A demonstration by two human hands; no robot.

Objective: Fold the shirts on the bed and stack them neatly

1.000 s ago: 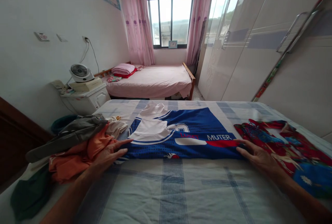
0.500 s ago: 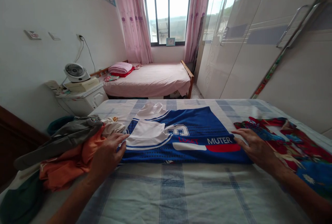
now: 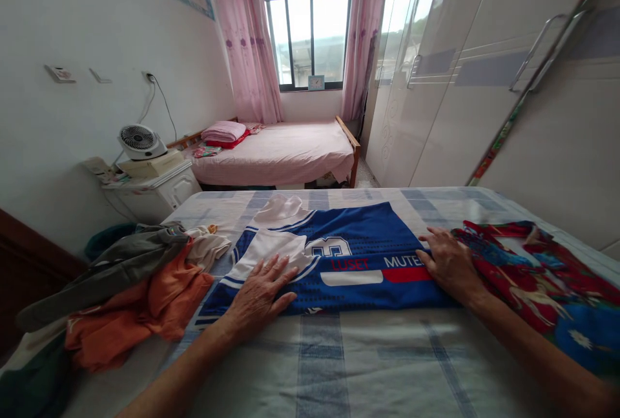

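Observation:
A blue and white sports jersey lies folded lengthwise on the bed, its white neck part to the left and printed lettering along the near layer. My left hand rests on the jersey's white and blue left part, palm down with fingers spread. At the jersey's right end is my right hand, fingers apart over the cloth and covering the end of the lettering. Neither hand grips the fabric.
Orange and grey clothes are heaped on the left. A red and blue patterned garment lies right. Beneath is a checked bedsheet. Beyond stand a pink bed, a fan on a cabinet, and a wardrobe.
My left hand has moved right, from the jersey's left edge onto its surface. My right hand has shifted slightly left over the jersey's end. The view has tilted a little.

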